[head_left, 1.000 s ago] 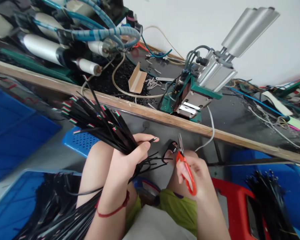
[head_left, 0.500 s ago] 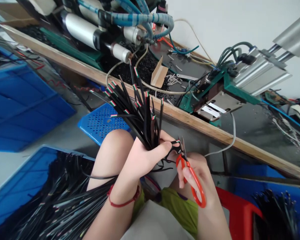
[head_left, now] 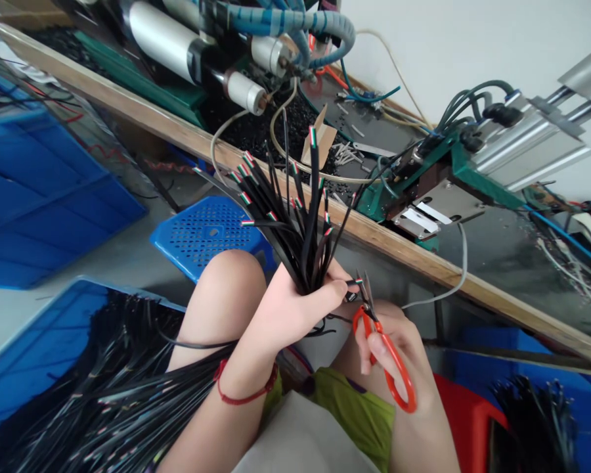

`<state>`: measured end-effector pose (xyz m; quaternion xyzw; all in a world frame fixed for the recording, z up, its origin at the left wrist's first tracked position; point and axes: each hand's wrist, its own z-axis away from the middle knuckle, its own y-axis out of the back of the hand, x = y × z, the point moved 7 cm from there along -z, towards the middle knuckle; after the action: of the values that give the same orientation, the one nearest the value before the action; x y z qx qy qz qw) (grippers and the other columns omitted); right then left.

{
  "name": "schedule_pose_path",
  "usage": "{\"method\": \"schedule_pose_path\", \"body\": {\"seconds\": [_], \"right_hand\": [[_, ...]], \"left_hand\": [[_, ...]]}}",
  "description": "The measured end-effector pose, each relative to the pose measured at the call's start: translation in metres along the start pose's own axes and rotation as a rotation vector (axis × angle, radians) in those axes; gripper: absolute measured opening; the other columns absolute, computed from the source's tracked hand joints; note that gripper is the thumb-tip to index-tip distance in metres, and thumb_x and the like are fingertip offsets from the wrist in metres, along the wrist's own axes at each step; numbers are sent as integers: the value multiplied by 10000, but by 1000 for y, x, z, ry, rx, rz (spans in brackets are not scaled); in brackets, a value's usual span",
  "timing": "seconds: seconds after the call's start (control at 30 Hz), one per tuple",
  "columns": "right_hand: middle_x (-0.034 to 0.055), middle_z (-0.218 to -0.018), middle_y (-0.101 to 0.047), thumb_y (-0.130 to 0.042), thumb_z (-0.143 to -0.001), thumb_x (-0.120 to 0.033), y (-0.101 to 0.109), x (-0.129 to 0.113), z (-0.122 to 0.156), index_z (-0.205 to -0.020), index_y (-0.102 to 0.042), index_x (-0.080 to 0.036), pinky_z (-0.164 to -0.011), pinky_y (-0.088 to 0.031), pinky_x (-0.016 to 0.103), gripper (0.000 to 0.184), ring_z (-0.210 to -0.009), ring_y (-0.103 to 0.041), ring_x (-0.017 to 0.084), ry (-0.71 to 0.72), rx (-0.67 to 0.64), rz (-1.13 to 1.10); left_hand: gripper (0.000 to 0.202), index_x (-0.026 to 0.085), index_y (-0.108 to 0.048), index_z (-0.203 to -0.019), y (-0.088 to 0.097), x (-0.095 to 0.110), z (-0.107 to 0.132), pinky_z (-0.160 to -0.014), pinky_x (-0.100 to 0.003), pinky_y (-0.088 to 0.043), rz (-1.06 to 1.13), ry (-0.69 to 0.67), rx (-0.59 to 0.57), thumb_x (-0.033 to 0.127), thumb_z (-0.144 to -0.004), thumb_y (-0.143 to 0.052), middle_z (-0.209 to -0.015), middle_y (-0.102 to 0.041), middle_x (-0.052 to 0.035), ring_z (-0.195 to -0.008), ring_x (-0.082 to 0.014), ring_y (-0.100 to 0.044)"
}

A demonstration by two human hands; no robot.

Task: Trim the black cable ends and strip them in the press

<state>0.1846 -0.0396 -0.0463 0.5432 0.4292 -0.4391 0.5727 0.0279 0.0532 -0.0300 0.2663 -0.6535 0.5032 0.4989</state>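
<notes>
My left hand [head_left: 303,305] is closed round a bundle of black cables [head_left: 300,243], whose cut ends fan upward and show red, white and green wires. Between its thumb and fingers one short cable end [head_left: 358,282] sticks out to the right. Orange-handled scissors [head_left: 387,355] are gripped in my right hand [head_left: 387,345], fingers through the loops. Their blades stand slightly apart, right at that cable end; whether they touch it I cannot tell. More black cables [head_left: 128,401] lie over my thigh and in a blue crate [head_left: 79,289] on the left.
A wooden-edged bench [head_left: 404,246] runs across in front, with a green-framed press [head_left: 438,190] and metal cylinders [head_left: 162,39]. A blue stool [head_left: 197,230] stands beyond my left knee. At lower right are a red stool [head_left: 465,420] and another crate with cables [head_left: 536,420].
The bundle and both hands have shifted slightly right in view, and the cable ends have spread differently. The scissors remain at the single cable end, blades a little further apart.
</notes>
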Motion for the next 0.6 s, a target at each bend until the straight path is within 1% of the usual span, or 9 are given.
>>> {"method": "schedule_pose_path", "body": {"seconds": [0.07, 0.13, 0.27, 0.37, 0.5, 0.6], "right_hand": [[31, -515, -598, -680, -1023, -858, -1, 4, 1, -613, -662, -233, -500, -286, 326, 747, -470, -489, 165, -31, 2, -31], [26, -503, -597, -689, -1030, -835, -1, 5, 1, -616, -656, -235, -499, -268, 322, 730, -466, -478, 160, -25, 11, -42], [23, -491, -594, -690, -1056, -782, -4, 5, 1, -599, -644, -232, -483, -300, 299, 717, -470, -484, 152, 16, -3, -82], [24, -493, -599, -697, -1063, -760, -4, 9, 1, -614, -674, -231, -454, -318, 290, 695, -454, -489, 152, 1, 7, -96], [27, -489, -605, -701, -1052, -777, -4, 14, 3, -631, -689, -231, -428, -328, 288, 690, -437, -500, 156, -35, 19, -93], [29, -488, -601, -697, -1052, -779, -4, 15, 4, -614, -671, -230, -417, -338, 283, 703, -433, -502, 153, -26, 19, -89]], "left_hand": [[93, 191, -761, -725, 0, 0, 0, -565, -268, -413, -2, 2, 0, 272, -768, -775, -623, -611, 0, -656, -156, -577], [93, 194, -760, -726, -1, 0, -1, -569, -270, -419, 7, 1, -1, 274, -769, -775, -614, -603, 4, -656, -157, -578], [91, 195, -753, -723, -1, -1, -1, -578, -270, -428, 34, 10, -2, 266, -775, -774, -615, -600, 9, -660, -155, -583], [93, 191, -754, -720, 0, -1, 0, -574, -268, -426, 32, 14, 3, 266, -771, -779, -630, -613, 1, -668, -157, -590], [97, 191, -750, -714, 0, 0, 0, -584, -273, -441, 30, 14, 8, 268, -765, -780, -629, -613, -3, -685, -169, -609], [96, 193, -744, -712, 0, 0, -1, -596, -279, -463, 38, 17, 1, 267, -764, -775, -620, -608, 3, -674, -168, -615]]}}
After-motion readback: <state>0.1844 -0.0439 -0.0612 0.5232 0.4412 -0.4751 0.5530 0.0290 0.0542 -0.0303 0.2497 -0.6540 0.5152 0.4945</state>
